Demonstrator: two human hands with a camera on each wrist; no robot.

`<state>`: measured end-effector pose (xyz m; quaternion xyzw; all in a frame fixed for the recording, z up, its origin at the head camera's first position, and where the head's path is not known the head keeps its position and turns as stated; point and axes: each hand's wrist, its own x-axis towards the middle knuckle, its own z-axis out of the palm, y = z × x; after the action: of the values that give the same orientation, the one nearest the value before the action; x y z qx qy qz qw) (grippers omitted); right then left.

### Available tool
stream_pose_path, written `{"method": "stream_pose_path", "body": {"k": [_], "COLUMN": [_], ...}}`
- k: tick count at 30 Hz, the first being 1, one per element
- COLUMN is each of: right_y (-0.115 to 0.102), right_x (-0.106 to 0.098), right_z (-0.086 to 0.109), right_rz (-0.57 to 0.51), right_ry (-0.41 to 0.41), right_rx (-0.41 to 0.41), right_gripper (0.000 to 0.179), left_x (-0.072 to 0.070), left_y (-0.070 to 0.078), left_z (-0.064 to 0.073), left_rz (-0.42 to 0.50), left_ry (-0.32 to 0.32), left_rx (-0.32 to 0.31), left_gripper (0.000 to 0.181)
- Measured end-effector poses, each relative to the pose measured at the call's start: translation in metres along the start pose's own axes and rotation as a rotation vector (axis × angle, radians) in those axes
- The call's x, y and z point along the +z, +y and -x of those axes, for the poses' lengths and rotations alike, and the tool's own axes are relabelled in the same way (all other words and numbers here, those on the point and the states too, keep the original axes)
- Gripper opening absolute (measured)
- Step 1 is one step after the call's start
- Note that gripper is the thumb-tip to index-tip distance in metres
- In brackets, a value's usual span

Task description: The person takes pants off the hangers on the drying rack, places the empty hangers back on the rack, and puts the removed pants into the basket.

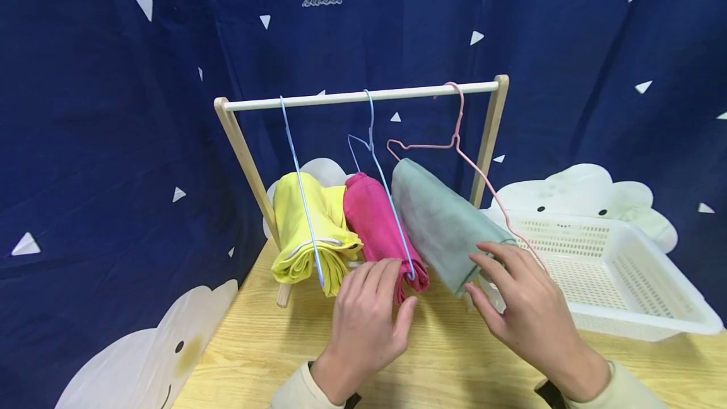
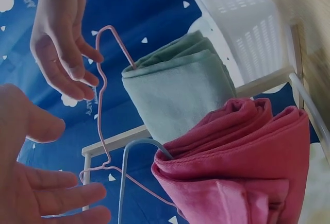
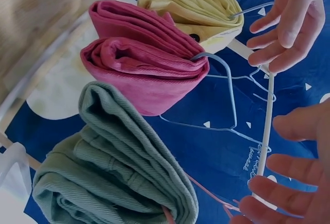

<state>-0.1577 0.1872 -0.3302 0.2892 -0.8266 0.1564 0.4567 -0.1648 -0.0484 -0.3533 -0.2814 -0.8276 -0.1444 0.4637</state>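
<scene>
A folded grey-green twill garment (image 1: 440,219) hangs over a pink hanger (image 1: 483,175) at the right of the rack. Near its lower front edge is my right hand (image 1: 525,298), fingers relaxed and apart; the wrist views show nothing in its grasp. In the middle, a folded magenta garment (image 1: 375,219) drapes over a blue hanger (image 1: 372,137). My left hand (image 1: 369,320), fingers loosely extended and empty, is in front of it. At the left hangs a folded yellow garment (image 1: 303,207) on another blue hanger (image 1: 292,150).
The small rack has a white top bar (image 1: 329,99) and wooden side posts, standing on a wooden table (image 1: 443,365). To the right sits a white perforated plastic basket (image 1: 636,327). A dark blue curtain (image 1: 568,49) with white triangles and clouds hangs behind.
</scene>
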Motion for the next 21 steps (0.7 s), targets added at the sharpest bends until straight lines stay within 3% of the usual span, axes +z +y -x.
{"method": "stream_pose_path", "body": {"k": [4,11,21], "right_y": [0.002,0.004,0.005], "right_x": [-0.004,-0.01,-0.015], "right_z": [-0.001,-0.01,-0.019], "right_rz": [-0.019,-0.041,-0.025], "right_ry": [-0.024,-0.001,0.0], "right_rx": [0.035,0.014,0.033], "right_gripper": [0.06,0.059,0.062], "left_x": [-0.003,-0.013,-0.031], "left_y": [0.0,-0.004,-0.018], "left_z": [0.001,0.0,-0.006], "left_rz": [0.093,0.206,0.286], "left_ry": [-0.015,0.011,0.017], "left_rx": [-0.018,0.02,0.035], "left_gripper": [0.047,0.041,0.036]}}
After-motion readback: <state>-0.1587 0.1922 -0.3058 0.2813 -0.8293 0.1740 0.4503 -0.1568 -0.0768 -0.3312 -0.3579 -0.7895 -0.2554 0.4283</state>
